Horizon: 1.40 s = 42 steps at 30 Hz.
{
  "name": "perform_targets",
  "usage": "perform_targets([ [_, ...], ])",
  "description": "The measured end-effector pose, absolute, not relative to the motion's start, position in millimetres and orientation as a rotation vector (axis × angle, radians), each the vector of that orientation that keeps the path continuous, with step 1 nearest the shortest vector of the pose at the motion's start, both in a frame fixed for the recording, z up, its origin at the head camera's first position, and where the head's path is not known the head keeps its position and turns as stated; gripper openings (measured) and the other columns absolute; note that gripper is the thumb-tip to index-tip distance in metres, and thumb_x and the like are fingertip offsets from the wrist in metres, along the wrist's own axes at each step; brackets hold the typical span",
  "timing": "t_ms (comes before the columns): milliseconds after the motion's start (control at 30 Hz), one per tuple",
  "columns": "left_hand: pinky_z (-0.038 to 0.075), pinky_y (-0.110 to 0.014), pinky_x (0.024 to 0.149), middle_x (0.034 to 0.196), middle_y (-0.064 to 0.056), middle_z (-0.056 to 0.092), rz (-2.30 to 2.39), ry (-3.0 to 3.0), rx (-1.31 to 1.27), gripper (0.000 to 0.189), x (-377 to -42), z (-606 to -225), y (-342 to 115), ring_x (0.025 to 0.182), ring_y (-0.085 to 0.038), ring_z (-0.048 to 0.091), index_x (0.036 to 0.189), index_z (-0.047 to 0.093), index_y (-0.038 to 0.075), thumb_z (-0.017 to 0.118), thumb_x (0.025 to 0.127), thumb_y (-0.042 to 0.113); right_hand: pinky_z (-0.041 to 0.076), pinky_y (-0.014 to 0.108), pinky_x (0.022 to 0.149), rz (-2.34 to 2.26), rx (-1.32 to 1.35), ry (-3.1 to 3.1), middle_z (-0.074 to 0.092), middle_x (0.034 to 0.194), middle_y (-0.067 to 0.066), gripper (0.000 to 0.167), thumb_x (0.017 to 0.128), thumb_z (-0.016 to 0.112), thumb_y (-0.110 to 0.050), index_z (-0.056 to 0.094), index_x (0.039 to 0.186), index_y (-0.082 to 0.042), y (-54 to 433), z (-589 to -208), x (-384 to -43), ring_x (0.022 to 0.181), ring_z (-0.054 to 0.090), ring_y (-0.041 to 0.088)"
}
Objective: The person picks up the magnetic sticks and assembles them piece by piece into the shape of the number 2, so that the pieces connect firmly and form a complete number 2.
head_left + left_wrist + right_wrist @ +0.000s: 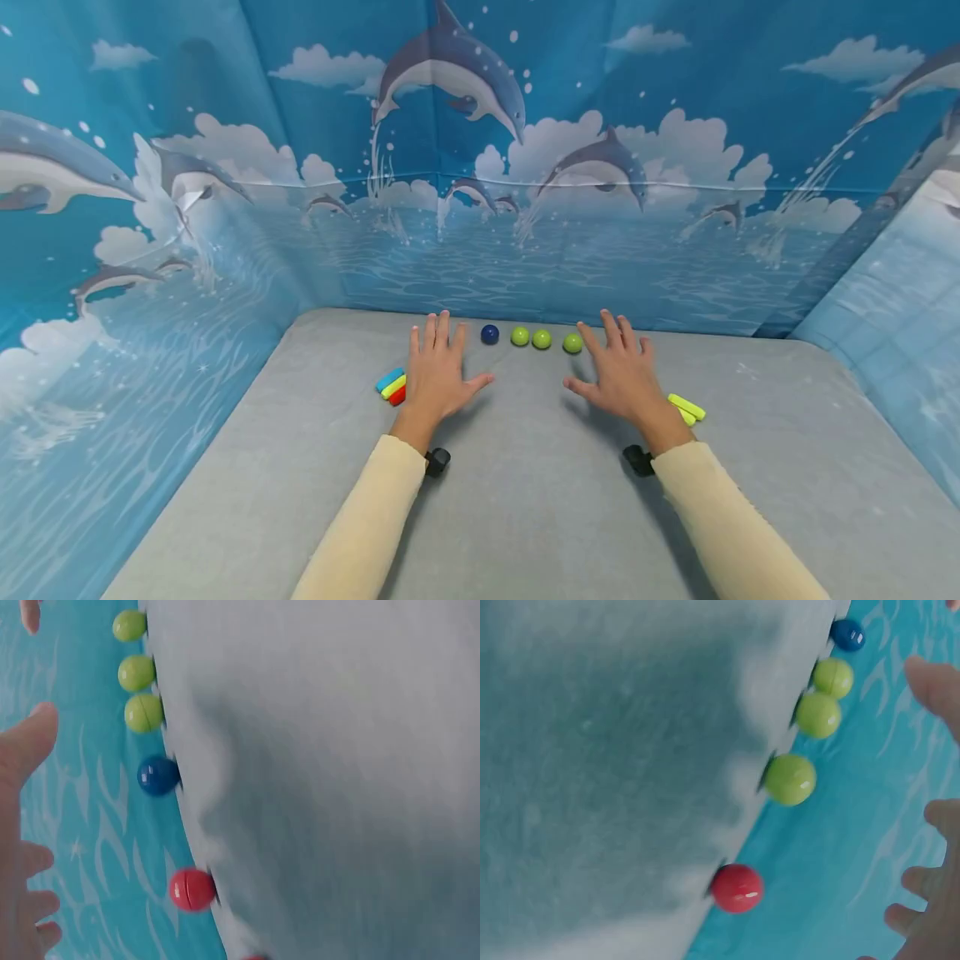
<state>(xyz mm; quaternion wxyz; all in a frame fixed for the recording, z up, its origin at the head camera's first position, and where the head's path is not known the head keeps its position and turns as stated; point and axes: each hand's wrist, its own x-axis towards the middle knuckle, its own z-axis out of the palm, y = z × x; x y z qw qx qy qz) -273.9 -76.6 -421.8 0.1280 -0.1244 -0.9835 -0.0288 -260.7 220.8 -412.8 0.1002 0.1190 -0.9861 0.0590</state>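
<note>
Over the grey surface, my left hand (437,371) is held with fingers spread and thumb pointing inward. My right hand (618,375) mirrors it, and neither holds anything. Between them, along the back, lie a dark blue ball (490,334) and three lime-green balls, the rightmost green ball (573,343) nearest my right fingertips. A red ball (192,889) shows in the left wrist view, and a red ball (737,888) also in the right wrist view; my hands hide these in the head view. Blue, yellow and red sticks (393,384) lie beside my left hand, partly covered.
Yellow sticks (687,407) lie just right of my right wrist. The grey table (525,517) meets a blue dolphin-print curtain (480,267) right behind the balls. More of the curtain hangs along the left and right sides.
</note>
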Motion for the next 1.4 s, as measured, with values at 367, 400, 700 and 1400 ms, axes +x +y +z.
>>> perform_targets([
  [367,0.017,-0.061,0.122,0.164,-0.017,0.022,-0.260,-2.886,-0.493,0.085,-254,-415,-150,0.153,-0.039,0.015,0.150,0.042,0.010,0.070,0.084,0.057,0.031,0.074,0.103,0.381,0.710,-2.921,0.036,0.154,0.025,0.064,0.091,0.070,-0.033,0.046,0.146,-0.009,243,-392,-213,0.141,0.031,0.048],
  [400,0.020,-0.061,0.121,0.163,-0.017,0.024,-0.276,-2.893,-0.509,0.083,-250,-415,-159,0.152,-0.040,0.018,0.149,0.044,0.010,0.071,0.084,0.055,0.032,0.073,0.103,0.421,0.739,-2.920,0.040,0.152,0.024,0.061,0.091,0.070,-0.030,0.049,0.144,-0.009,249,-391,-207,0.139,0.035,0.047],
  [700,0.036,-0.065,0.109,0.152,-0.017,0.045,-0.276,-2.817,-0.609,0.063,-229,-412,-207,0.142,-0.042,0.037,0.137,0.059,0.009,0.079,0.083,0.035,0.042,0.065,0.098,0.463,0.764,-2.914,0.056,0.137,0.020,0.047,0.088,0.074,-0.021,0.061,0.131,-0.007,287,-396,-174,0.126,0.049,0.042],
  [1400,0.048,-0.042,0.081,0.100,-0.006,0.070,-0.177,-2.825,-0.629,0.025,-251,-427,-184,0.093,-0.024,0.057,0.108,0.076,0.009,0.076,0.087,0.023,0.045,0.062,0.099,0.516,0.731,-2.968,0.058,0.135,0.020,0.046,0.088,0.074,-0.021,0.062,0.130,-0.006,290,-410,-169,0.126,0.052,0.041],
])
